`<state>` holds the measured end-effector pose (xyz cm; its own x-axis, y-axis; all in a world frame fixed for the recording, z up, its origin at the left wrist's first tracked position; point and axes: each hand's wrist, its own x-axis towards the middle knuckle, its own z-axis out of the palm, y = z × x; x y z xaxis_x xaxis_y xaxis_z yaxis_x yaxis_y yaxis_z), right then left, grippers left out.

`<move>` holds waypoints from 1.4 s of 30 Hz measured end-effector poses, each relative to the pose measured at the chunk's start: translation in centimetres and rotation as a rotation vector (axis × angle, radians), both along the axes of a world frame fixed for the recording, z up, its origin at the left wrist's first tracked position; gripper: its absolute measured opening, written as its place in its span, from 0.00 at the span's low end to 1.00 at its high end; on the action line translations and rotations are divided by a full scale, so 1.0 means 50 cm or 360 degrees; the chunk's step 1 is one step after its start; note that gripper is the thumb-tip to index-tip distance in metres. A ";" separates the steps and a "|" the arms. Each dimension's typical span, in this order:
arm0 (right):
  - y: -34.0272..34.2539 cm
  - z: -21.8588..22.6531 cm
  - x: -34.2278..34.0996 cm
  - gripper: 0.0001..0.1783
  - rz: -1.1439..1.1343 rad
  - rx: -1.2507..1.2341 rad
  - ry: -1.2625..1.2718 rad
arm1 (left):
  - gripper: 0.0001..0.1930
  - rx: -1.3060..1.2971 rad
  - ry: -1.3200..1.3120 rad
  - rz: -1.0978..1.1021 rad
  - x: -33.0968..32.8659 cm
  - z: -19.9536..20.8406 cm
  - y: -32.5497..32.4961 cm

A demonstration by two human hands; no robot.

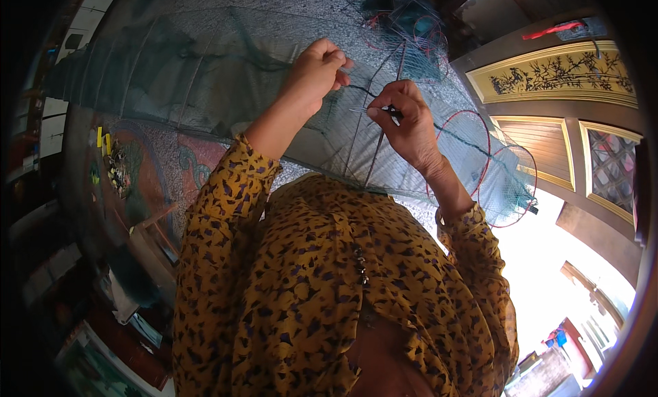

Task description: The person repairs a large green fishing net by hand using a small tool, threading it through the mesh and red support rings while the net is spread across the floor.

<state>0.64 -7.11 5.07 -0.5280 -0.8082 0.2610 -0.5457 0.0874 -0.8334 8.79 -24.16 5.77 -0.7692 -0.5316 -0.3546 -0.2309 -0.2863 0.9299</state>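
Observation:
A long green mesh net (205,68) with thin ribs across it is stretched out before me. My left hand (317,78) is raised over its middle, fingers curled together in a pinch; whatever is between them is too small to make out. Close by on the right, my right hand (406,126) grips a slim, pale pointed tool (358,110) between thumb and fingers, its tip toward my left hand. A dark green cord (362,90) runs between the two hands. Beyond my right wrist, a red hoop (488,150) holds the net's end round.
More bunched green netting (418,27) with red rings lies at the far right on the speckled grey floor (288,16). Wooden panelled doors with a gold-framed panel (555,75) stand at the right. A patterned floor area (147,164) and assorted items lie at the left.

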 end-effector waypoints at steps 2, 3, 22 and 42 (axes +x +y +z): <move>-0.005 0.001 0.004 0.05 -0.0069 0.0026 0.0038 | 0.05 -0.0060 0.0108 -0.0071 -0.007 0.021 0.000; -0.016 0.002 0.009 0.05 -0.0156 0.0048 0.0028 | 0.04 -0.0074 0.0094 -0.0080 -0.003 0.021 0.002; -0.022 0.056 0.011 0.05 -0.0200 0.0474 0.0839 | 0.01 0.0451 -0.0045 -0.0041 0.040 -0.024 0.100; -0.105 0.081 -0.052 0.33 -0.0043 0.0350 -0.0091 | 0.02 0.0303 0.0014 -0.0047 0.007 -0.002 0.089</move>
<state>-1.96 -12.37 9.11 -0.5591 -0.8276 0.0493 -0.4933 0.2843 -0.8221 9.16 -19.72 5.65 -0.7869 -0.4328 -0.4397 -0.2338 -0.4504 0.8617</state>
